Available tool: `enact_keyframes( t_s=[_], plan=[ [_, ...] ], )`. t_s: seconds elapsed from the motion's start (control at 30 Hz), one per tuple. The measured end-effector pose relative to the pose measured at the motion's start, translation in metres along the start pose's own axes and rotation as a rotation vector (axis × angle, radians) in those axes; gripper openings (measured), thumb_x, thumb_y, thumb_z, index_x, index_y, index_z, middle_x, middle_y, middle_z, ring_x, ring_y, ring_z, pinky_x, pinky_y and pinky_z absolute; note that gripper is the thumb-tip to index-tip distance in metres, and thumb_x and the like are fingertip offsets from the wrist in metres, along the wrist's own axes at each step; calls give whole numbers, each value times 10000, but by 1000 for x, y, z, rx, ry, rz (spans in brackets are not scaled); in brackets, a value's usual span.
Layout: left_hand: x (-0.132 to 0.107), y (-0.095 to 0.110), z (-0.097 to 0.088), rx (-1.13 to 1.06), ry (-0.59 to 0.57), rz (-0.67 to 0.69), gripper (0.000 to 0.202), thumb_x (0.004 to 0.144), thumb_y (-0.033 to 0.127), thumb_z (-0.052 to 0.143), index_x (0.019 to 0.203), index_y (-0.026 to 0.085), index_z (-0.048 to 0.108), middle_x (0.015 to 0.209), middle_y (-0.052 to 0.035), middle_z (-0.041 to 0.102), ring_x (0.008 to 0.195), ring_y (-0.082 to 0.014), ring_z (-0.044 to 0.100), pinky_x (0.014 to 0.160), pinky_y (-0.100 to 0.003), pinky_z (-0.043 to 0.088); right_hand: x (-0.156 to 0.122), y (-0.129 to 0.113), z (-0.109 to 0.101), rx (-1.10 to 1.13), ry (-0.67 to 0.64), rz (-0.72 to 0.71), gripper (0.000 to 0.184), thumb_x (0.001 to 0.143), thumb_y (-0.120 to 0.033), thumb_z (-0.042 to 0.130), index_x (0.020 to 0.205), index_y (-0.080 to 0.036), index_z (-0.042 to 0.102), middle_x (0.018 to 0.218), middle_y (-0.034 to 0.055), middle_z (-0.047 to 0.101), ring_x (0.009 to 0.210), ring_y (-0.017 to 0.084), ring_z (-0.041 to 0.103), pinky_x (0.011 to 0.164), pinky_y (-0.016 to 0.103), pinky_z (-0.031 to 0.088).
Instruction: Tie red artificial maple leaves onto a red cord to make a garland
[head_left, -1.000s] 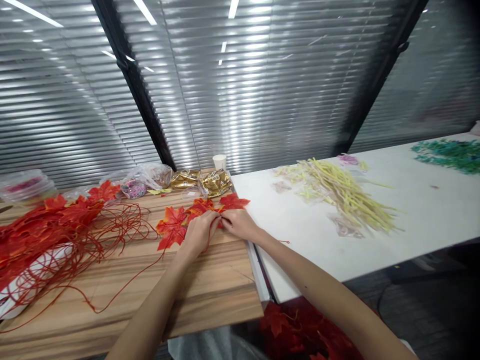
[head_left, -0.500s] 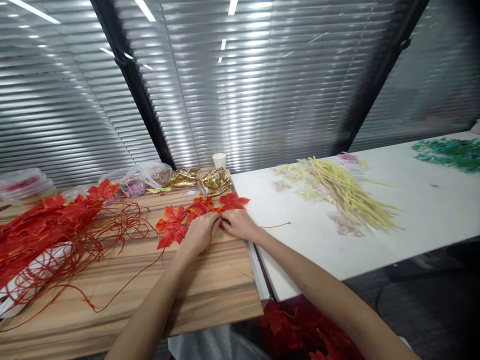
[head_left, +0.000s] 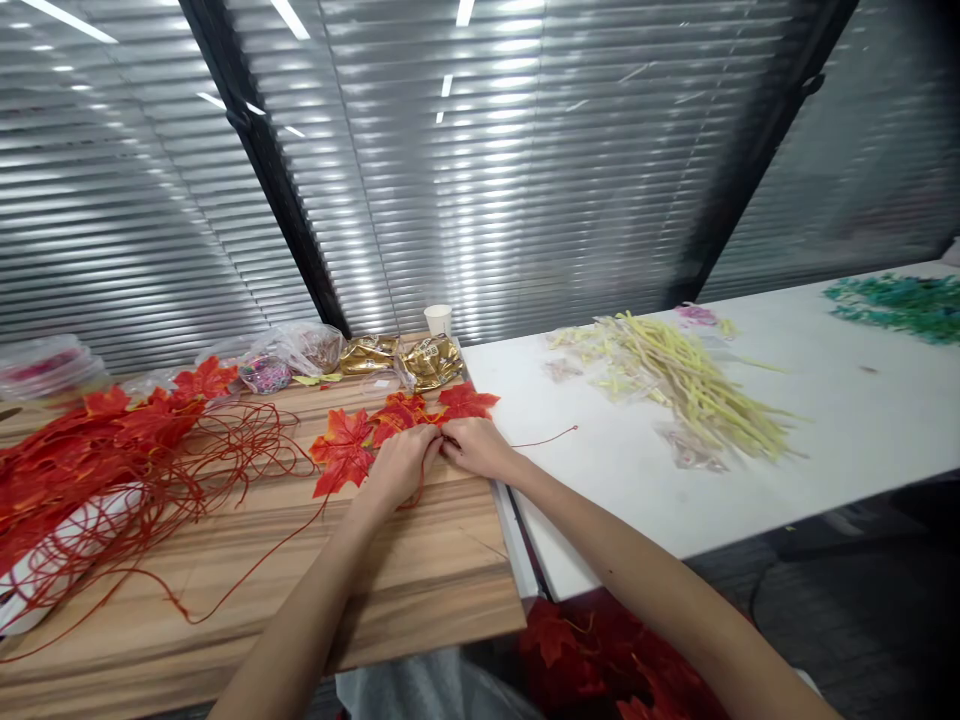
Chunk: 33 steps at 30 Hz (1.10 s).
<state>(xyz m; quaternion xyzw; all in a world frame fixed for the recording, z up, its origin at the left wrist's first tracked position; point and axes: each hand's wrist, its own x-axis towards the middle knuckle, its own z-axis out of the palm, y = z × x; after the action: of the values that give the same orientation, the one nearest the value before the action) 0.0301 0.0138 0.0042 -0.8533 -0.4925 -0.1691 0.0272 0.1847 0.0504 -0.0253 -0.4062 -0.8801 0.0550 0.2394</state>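
Observation:
My left hand [head_left: 406, 459] and my right hand [head_left: 478, 446] meet fingertip to fingertip near the right edge of the wooden table. Both are closed in a pinch on a thin red cord [head_left: 544, 441], whose looped end lies over the white table to the right. The exact spot between the fingers is hidden. Just behind the hands lie red-orange artificial maple leaves, among them a left leaf [head_left: 344, 451], a middle leaf [head_left: 400, 413] and a right leaf [head_left: 466, 401]. From the hands the cord also runs left across the wood to a tangle.
On the left sit a heap of red leaves [head_left: 97, 440] and tangled red cord [head_left: 225, 450] over a white object [head_left: 90, 530]. Gold packets [head_left: 431, 362] and a paper cup [head_left: 439, 320] stand behind. Yellow strips [head_left: 697, 385] and green material [head_left: 900, 305] lie on the white table [head_left: 600, 500].
The cord's looped end on the right has shifted slightly upward. Both hands stay pinched together in nearly the same place.

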Motion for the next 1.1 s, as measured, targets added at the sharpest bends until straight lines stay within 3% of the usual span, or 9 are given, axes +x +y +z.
enact_keyframes(
  t_s=[1.1],
  plan=[
    [1,3,-1,17,-101,-39,242,900,273,286,855,178,504,848,-60,609,791,-189,586,646,-269,409,0,-3,-4,-28,-76,32,164,811,-183,457,849,-135,609,821,59,642,727,159,566,608,233,333]
  ],
)
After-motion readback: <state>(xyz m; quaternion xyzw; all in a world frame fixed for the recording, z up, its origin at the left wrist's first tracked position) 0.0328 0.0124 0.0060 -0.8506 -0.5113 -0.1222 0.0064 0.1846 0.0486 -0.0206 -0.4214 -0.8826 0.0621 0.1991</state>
